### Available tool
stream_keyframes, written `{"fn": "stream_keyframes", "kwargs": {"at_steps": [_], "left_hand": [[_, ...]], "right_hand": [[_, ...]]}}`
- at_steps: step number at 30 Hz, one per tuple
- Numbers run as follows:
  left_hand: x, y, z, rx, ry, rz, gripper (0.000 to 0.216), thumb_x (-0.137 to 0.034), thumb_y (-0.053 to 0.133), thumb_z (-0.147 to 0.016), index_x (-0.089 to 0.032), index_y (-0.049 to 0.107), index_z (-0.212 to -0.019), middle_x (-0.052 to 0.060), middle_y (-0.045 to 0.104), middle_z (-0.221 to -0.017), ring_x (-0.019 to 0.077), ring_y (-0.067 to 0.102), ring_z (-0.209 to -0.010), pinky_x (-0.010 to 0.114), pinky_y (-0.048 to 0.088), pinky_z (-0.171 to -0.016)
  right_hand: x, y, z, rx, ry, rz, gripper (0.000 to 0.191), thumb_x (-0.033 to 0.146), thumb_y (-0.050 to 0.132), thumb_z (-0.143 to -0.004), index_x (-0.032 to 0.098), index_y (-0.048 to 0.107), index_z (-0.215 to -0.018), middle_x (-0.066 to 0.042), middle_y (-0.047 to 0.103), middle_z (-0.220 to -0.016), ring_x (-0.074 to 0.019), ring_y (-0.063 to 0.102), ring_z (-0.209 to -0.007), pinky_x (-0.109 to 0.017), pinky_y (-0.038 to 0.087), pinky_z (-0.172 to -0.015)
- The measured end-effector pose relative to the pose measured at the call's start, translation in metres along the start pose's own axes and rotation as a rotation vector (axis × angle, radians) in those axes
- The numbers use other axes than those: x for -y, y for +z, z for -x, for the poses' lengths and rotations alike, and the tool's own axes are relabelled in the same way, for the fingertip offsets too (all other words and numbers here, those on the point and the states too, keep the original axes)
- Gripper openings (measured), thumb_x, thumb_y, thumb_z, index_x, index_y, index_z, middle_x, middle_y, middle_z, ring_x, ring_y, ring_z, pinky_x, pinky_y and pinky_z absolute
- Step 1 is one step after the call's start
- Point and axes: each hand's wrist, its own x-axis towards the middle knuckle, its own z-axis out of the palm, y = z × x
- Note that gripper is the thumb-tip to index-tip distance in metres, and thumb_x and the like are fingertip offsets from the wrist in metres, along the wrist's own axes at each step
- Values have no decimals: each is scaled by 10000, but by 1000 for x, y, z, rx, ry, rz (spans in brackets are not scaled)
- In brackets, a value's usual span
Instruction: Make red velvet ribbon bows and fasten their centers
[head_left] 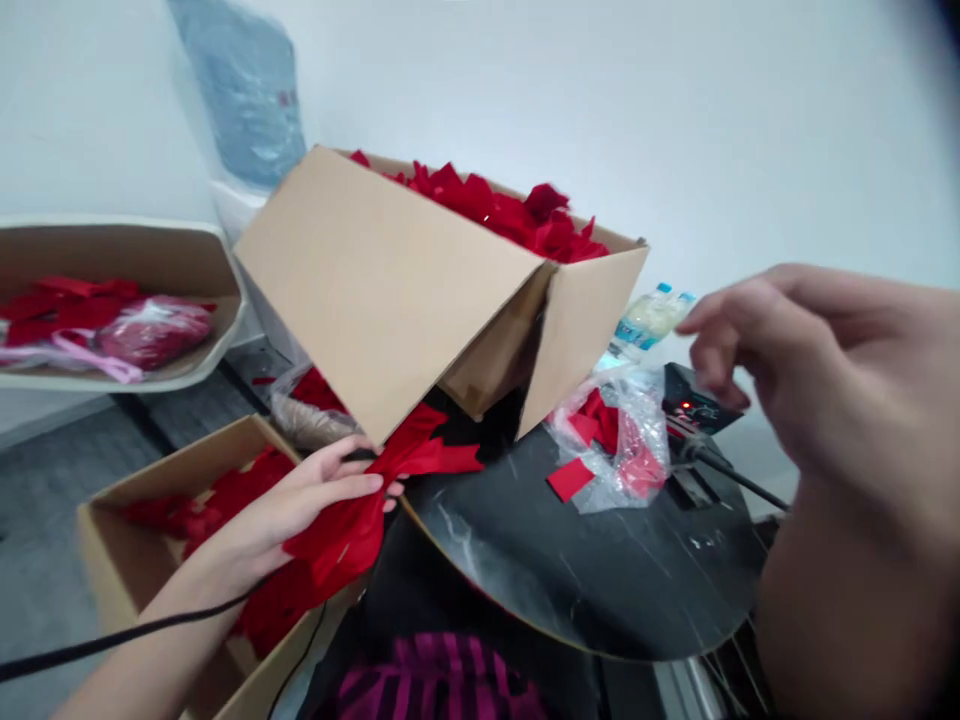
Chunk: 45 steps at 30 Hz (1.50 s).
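Note:
My left hand (315, 495) is closed around a bunched piece of red cloth (352, 545), over the edge of a floor-level cardboard box (251, 430). The cloth's strip-like ends spread right, over the rim of the black round table (517, 570). My right hand (787, 360) is raised close to the camera at the right, with its fingers loosely bent and apart and nothing visible in them. Ahead, a large cardboard box (390, 290) full of red cloth pieces (487, 205) stands tilted on the table, its flaps hanging open.
On the table lie a clear plastic bag (649, 440) with red pieces, a loose red piece (570, 480), bottles (645, 315) and a black device (686, 400) with a red light. A white bin (225, 300) is at the left, near a water jug (244, 90). A black cable (127, 635) crosses my left forearm.

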Motion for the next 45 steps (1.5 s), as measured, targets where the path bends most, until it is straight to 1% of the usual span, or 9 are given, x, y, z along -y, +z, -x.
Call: {"fn": "stream_keyframes", "kwargs": {"at_steps": [1,3,4,8,11,18,24,31,45], "left_hand": [[1,2,4,36,6,-1,423,-216,928,-768,-235,624,-1062,41,824,-988,203,815,-901,251,640,-820],[2,8,9,158,60,-50,414,-186,902,-807,-239,611,-1097,29,822,-1048,179,802,-982,228,619,-879],[3,11,10,191,95,-77,381,-178,869,-846,-240,621,-1129,26,816,-1112,166,786,-1049,211,604,-915],[13,16,12,247,181,-206,232,-143,697,-983,-238,692,-1195,3,778,-1267,103,726,-1177,129,541,-999],[24,16,15,265,212,-262,228,-171,661,-1016,-252,695,-1227,-7,762,-1304,96,702,-1230,124,514,-1062],[33,13,16,245,191,-316,300,-263,662,-1033,-337,679,-1323,-39,731,-1353,94,686,-1257,116,520,-1069],[27,13,10,238,209,-360,342,-223,644,-1035,-328,675,-1359,-21,734,-1361,108,699,-1246,113,535,-1048],[26,11,8,199,151,-333,344,-288,687,-1010,-332,704,-1352,-6,750,-1350,165,715,-1245,157,571,-1033],[25,14,6,193,150,-300,353,-261,699,-996,-347,722,-1338,-25,759,-1342,172,717,-1247,153,576,-1020]], "right_hand": [[11,15,17,141,10,-27,286,349,666,-1003,191,769,-788,5,640,-557,-67,540,-434,-201,375,-399],[32,51,62,545,101,-138,329,391,681,-986,214,736,-715,24,648,-538,-74,575,-454,-182,413,-426],[40,71,86,612,200,-211,350,395,667,-994,210,717,-701,25,665,-555,-73,580,-459,-175,409,-423],[50,139,155,545,613,-449,283,443,671,-975,203,739,-841,7,713,-650,-92,615,-507,-187,484,-492],[43,161,170,411,713,-547,284,437,670,-970,187,721,-845,-13,717,-674,-98,608,-512,-203,497,-504],[37,160,173,362,662,-513,215,342,653,-979,194,692,-828,1,696,-652,-97,597,-514,-204,481,-503],[33,163,171,380,597,-456,209,302,623,-995,200,670,-818,16,684,-644,-86,579,-501,-202,464,-502],[31,165,166,402,618,-459,220,310,630,-997,200,666,-810,20,664,-624,-92,571,-493,-212,464,-499],[28,167,164,394,634,-478,241,342,638,-993,194,678,-808,6,683,-624,-102,594,-496,-220,476,-492]]}}
